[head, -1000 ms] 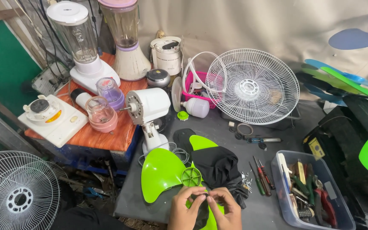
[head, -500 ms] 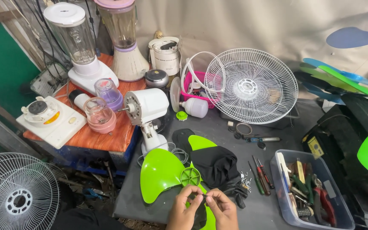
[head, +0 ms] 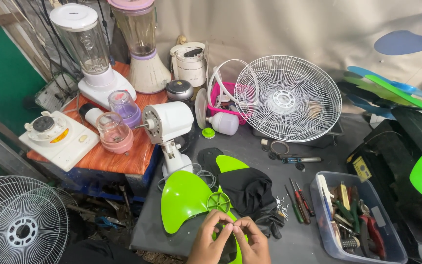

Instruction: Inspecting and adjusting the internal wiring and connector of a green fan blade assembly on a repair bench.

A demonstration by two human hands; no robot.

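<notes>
The green fan blade (head: 187, 199) lies flat on the dark worktop (head: 274, 156), just in front of the white fan motor (head: 168, 123). Its round hub (head: 219, 201) faces up. One wide blade spreads from the hub to the left, one points away toward the motor and is partly under a black cloth (head: 250, 191), and the third points toward the person and lies under the hands.

The left hand (head: 211, 242) and the right hand (head: 253, 240) meet just near of the hub. Their fingertips are pinched together on something very small; what it is I cannot tell. Both hands are curled and narrow, with the knuckles up.

To the right of the blade, screwdrivers (head: 299, 199) lie on the worktop, and further right stands a clear box of tools (head: 355, 220). Behind the motor a white fan grille (head: 287, 99) leans upright. Left of the motor, a wooden board (head: 118, 156) carries blenders (head: 90, 54). Another grille (head: 18, 222) stands low at the left.
</notes>
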